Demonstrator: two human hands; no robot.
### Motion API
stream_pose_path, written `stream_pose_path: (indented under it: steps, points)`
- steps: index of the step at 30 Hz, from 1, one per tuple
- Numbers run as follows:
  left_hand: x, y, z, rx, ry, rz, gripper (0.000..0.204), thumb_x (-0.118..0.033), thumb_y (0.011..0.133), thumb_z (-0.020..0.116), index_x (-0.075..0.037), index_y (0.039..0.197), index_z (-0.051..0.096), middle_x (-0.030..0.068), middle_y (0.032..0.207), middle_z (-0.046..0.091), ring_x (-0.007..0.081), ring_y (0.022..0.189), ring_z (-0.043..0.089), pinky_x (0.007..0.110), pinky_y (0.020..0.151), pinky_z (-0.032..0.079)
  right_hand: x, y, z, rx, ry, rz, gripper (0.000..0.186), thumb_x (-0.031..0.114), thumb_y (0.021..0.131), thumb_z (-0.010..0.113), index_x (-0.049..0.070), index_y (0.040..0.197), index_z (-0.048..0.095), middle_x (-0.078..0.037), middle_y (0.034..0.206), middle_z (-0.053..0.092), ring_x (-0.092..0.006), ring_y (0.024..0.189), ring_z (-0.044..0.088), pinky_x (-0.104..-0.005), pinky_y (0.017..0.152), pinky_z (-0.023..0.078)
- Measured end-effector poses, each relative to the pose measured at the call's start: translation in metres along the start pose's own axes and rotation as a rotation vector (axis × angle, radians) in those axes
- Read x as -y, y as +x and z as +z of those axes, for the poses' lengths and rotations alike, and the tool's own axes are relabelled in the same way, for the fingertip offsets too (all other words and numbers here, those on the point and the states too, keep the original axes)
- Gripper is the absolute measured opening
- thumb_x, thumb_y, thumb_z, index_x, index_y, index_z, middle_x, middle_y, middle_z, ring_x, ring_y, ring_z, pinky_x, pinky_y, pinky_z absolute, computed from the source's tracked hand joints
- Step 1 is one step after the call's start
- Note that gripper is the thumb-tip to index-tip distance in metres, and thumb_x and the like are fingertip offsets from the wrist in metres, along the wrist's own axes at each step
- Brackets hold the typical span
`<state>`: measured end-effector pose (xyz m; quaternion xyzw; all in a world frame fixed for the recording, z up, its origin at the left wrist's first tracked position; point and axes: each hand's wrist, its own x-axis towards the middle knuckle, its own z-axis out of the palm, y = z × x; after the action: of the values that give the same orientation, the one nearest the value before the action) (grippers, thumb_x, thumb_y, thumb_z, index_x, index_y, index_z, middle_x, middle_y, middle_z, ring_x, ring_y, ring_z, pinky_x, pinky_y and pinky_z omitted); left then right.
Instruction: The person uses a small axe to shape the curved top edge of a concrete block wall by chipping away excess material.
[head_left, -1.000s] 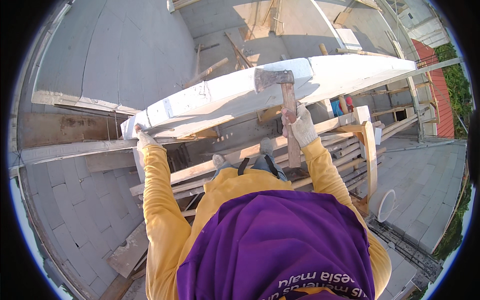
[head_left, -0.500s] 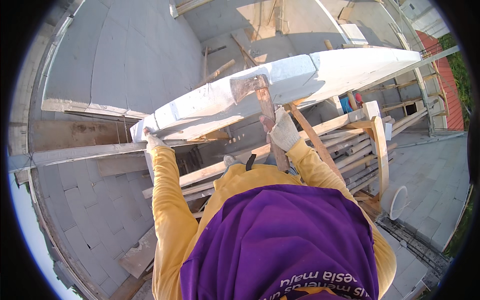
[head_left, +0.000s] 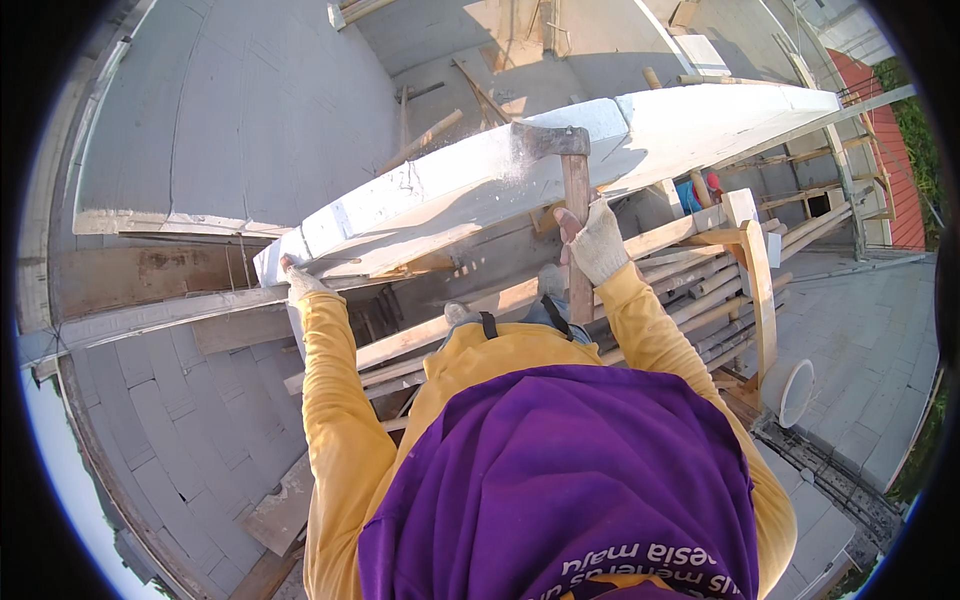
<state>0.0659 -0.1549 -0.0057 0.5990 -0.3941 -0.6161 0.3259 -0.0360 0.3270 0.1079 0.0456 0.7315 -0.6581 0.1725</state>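
My right hand [head_left: 590, 240], in a cream glove with bare fingertips, is closed around the wooden handle of a hatchet [head_left: 577, 200]. Its dark metal head [head_left: 545, 140] is over the long white block course [head_left: 400, 205], with white specks just below the blade. My left hand [head_left: 298, 278], also gloved, grips the left end of that course, thumb near its top edge. A long light timber beam [head_left: 420, 340] runs beneath, across my body. Whether the blade touches the block is unclear.
Stacked poles [head_left: 710, 305] and a timber frame [head_left: 757, 290] are at my right, with a white bucket [head_left: 795, 390]. Grey block surfaces [head_left: 160, 420] lie on both sides. Far below are walled spaces with loose timber [head_left: 430, 135]. A red roof [head_left: 900, 190] is at far right.
The hatchet came down and leftward from a second to half a second ago, and is now higher and further right again in my right hand. My left hand stays at the block end.
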Motion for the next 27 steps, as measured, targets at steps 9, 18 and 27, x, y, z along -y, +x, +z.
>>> stream_pose_path:
  steps: [9, 18, 27]
  points:
    - [-0.004, -0.007, -0.001, 0.043, -0.053, -0.007, 0.098, -0.065, 0.086, 0.074, 0.009, 0.143, 0.045, 0.0201, 0.141, 0.055, 0.0338, 0.123, 0.059, 0.044, 0.105, 0.050, 0.003, 0.032, -0.067, -0.298, 0.280, -0.003, 0.026, 0.023, 0.097, 0.069, 0.004, 0.099, 0.053, -0.003, 0.063, 0.054, -0.0142, 0.043, 0.056, -0.0279, 0.038, 0.044]
    - [-0.012, -0.020, 0.001, 0.065, 0.033, 0.000, 0.100, -0.069, 0.086, 0.070, 0.002, 0.151, 0.044, 0.0182, 0.151, 0.051, 0.0310, 0.134, 0.053, 0.044, 0.114, 0.040, 0.010, 0.011, -0.006, 0.055, 0.010, 0.097, 0.036, 0.023, 0.096, 0.070, -0.004, 0.105, 0.047, -0.010, 0.069, 0.059, -0.0214, 0.045, 0.063, -0.0320, 0.041, 0.049]
    - [-0.005, -0.012, 0.007, 0.088, 0.032, 0.028, 0.091, -0.069, 0.084, 0.072, 0.000, 0.140, 0.052, 0.0141, 0.138, 0.057, 0.0274, 0.125, 0.055, 0.043, 0.108, 0.043, 0.004, 0.040, -0.114, -0.279, 0.322, -0.001, 0.029, 0.023, 0.097, 0.069, 0.002, 0.104, 0.051, -0.004, 0.067, 0.053, -0.0159, 0.045, 0.058, -0.0304, 0.042, 0.048]
